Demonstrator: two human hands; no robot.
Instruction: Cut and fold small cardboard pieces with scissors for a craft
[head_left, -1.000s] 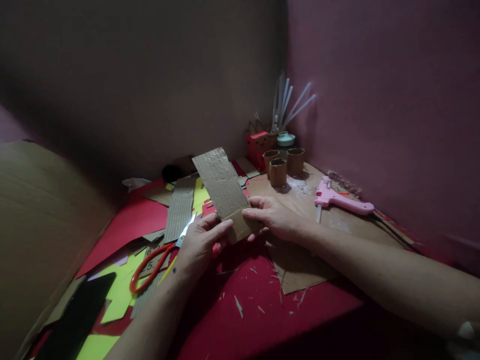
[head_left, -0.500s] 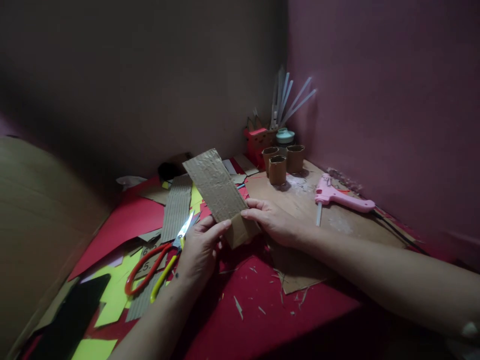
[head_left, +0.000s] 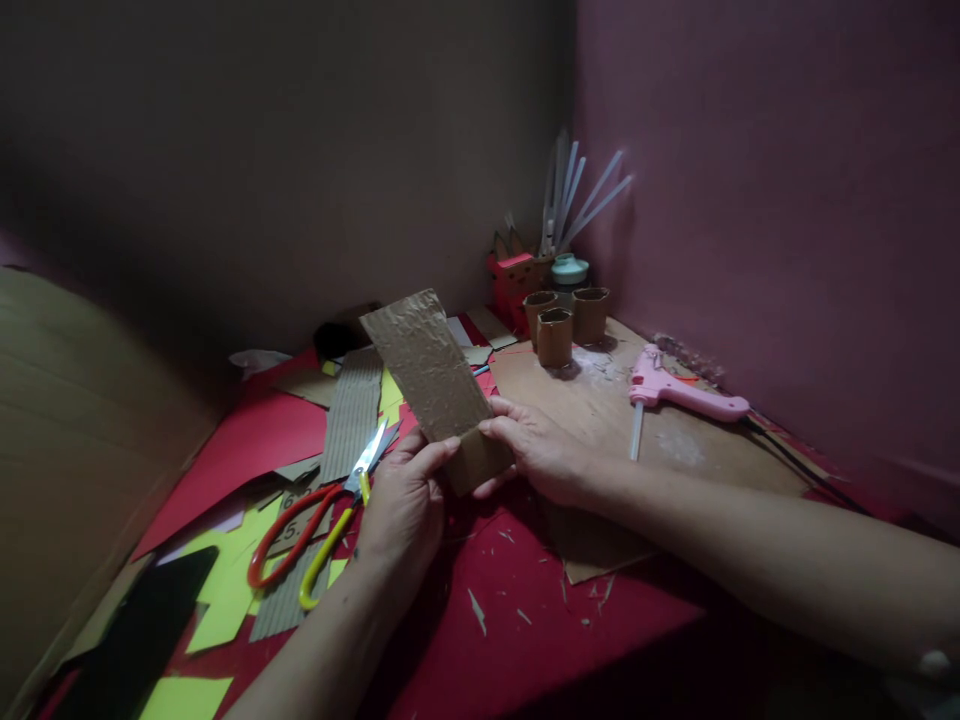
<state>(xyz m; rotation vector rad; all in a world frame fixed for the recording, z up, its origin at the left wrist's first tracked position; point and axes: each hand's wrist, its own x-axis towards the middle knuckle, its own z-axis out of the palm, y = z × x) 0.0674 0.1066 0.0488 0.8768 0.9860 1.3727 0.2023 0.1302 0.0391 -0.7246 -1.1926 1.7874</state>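
Between my two hands is a brown strip of cardboard [head_left: 427, 370], tilted up above the red table surface, with a crease across its near end. My left hand [head_left: 409, 500] pinches the strip's lower left edge, thumb on top. On the opposite edge my right hand [head_left: 536, 445] grips it near the crease, thumb on the face and fingers partly hidden behind. Scissors [head_left: 296, 540] with one red and one yellow handle lie just left of my left hand, their blades partly apart. Beneath them are corrugated strips [head_left: 351, 415] and yellow paper pieces [head_left: 232, 590].
A pink glue gun [head_left: 686, 393] rests on a cardboard sheet [head_left: 720, 455] at the right, its cord trailing off. Three small cardboard cups [head_left: 555, 340] stand at the back, near a teal-lidded jar [head_left: 570, 268] and glue sticks [head_left: 585, 190]. A dark flat object [head_left: 142, 630] lies at lower left.
The cardboard strip has turned slightly, its near end now flatter and squarer to me. Fingers of my right hand now show beneath its edge. Both hands keep their hold.
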